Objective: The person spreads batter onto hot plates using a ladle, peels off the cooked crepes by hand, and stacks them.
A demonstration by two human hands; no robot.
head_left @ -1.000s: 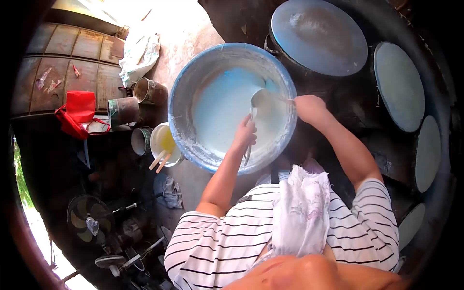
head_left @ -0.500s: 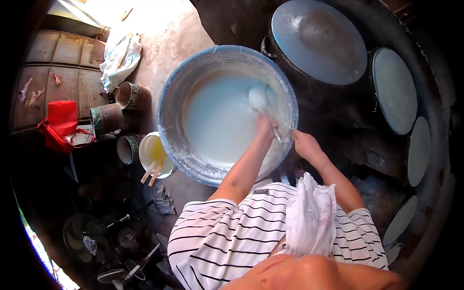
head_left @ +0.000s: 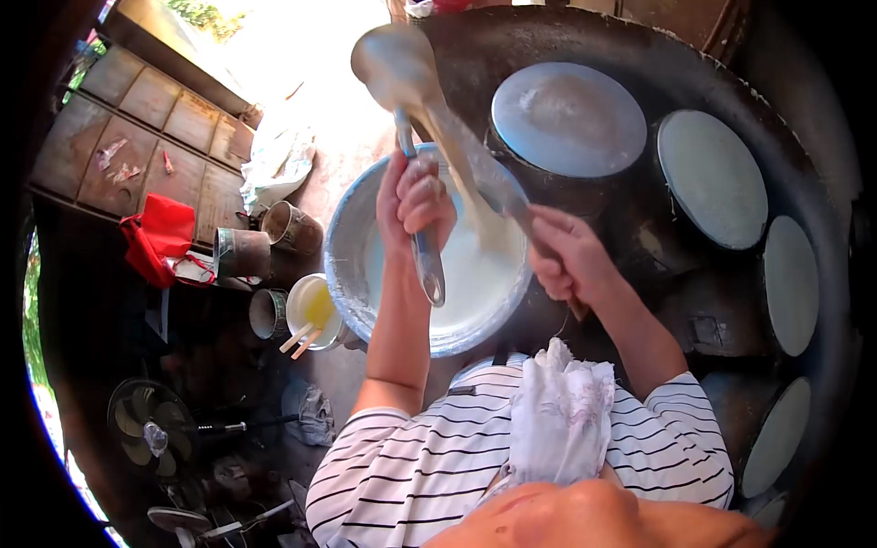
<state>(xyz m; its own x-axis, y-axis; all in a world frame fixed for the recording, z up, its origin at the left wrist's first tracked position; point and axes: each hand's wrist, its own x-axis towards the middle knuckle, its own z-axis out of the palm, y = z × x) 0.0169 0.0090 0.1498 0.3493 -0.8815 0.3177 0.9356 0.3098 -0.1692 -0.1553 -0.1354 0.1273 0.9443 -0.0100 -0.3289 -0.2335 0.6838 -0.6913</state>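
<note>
My left hand (head_left: 417, 203) is closed round the metal handle of a ladle (head_left: 393, 66), raised above a large blue-rimmed tub (head_left: 343, 306). The ladle's bowl is blurred by motion. My right hand (head_left: 574, 258) grips the brown handle of a long, flat-bladed spatula (head_left: 498, 192) at the tub's right side. Its blurred blade slants up toward the ladle; I cannot tell whether they touch. Pale, creamy batter (head_left: 475, 274) fills the lower part of the tub, and a beige streak seems to run down from the ladle.
Round griddle plates stand to the right: a bluish one (head_left: 568, 119) and pale ones (head_left: 713, 178) along a curved dark rim. On the left are a white bucket (head_left: 306, 292) with yellow contents and two sticks, metal pails (head_left: 242, 253), a red bag (head_left: 164, 233) and a fan (head_left: 151, 425).
My left hand has lifted the ladle out of the tub, up and to the left. My right hand has come up from the rim, with the spatula now plainly visible. The view has shifted.
</note>
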